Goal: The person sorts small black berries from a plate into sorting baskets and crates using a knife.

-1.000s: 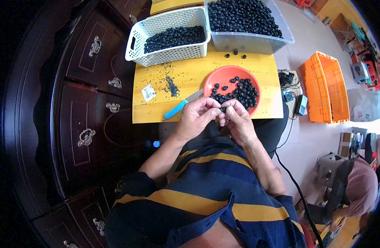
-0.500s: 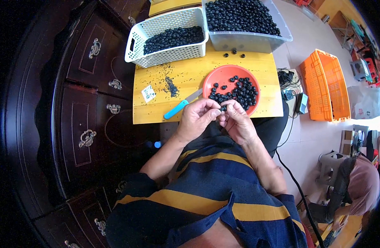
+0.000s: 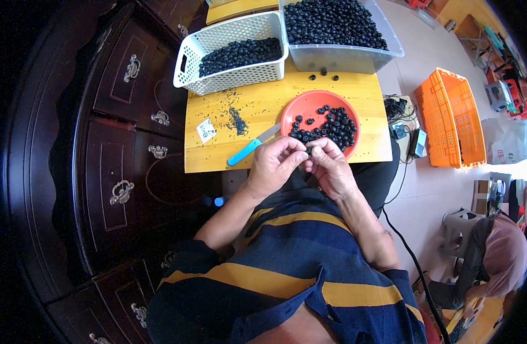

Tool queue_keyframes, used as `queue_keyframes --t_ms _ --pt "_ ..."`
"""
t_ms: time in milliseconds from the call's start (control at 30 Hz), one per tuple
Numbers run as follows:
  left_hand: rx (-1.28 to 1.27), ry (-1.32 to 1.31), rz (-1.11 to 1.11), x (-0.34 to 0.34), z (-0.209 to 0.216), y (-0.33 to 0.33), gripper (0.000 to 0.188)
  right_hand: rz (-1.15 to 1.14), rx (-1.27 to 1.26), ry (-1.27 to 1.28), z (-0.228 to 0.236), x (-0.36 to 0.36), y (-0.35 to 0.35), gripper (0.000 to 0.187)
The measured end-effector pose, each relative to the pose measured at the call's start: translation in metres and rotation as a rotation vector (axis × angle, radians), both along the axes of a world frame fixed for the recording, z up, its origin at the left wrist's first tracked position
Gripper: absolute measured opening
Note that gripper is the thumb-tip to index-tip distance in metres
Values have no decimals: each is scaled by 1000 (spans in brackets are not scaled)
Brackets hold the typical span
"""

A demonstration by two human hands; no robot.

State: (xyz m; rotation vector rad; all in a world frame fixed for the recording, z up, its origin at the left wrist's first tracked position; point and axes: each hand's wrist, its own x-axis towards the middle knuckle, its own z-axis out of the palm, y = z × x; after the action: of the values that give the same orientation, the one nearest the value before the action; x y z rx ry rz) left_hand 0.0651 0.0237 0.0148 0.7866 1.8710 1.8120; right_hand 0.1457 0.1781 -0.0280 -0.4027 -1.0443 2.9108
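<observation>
Pinched between the fingertips of both hands is a small round black part [image 3: 309, 150], mostly covered by the thumbs and fingers. My left hand [image 3: 275, 164] grips it from the left and my right hand [image 3: 331, 169] from the right, just over the near rim of a red-orange plate [image 3: 293, 109]. Many similar black ring-like parts [image 3: 339, 127] lie in that plate, some with a hole in the middle. Beside the plate rests a knife with a blue handle [image 3: 244, 152], its blade tip near the rim.
On the yellow table [image 3: 217, 157] are black crumbs [image 3: 237, 121] and a white printed tag [image 3: 206, 131]. A white perforated basket [image 3: 240, 82] and a clear bin [image 3: 338, 59] of black parts stand behind. An orange crate [image 3: 451, 120] is right; dark drawers [image 3: 111, 166] stand left. Another person [image 3: 501, 252] works lower right.
My thumbs and fingertips have shifted slightly around the small black part, which shows less now. Both hands stay in nearly the same place.
</observation>
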Motion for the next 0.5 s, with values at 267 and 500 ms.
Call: queue_keyframes --t_ms 267,500 --pt "170 -192 -122 -7 -12 -3 14 44 49 30 8 3 7 12" --pt "134 -373 -221 -6 -6 -9 21 145 106 160 21 4 16 15"
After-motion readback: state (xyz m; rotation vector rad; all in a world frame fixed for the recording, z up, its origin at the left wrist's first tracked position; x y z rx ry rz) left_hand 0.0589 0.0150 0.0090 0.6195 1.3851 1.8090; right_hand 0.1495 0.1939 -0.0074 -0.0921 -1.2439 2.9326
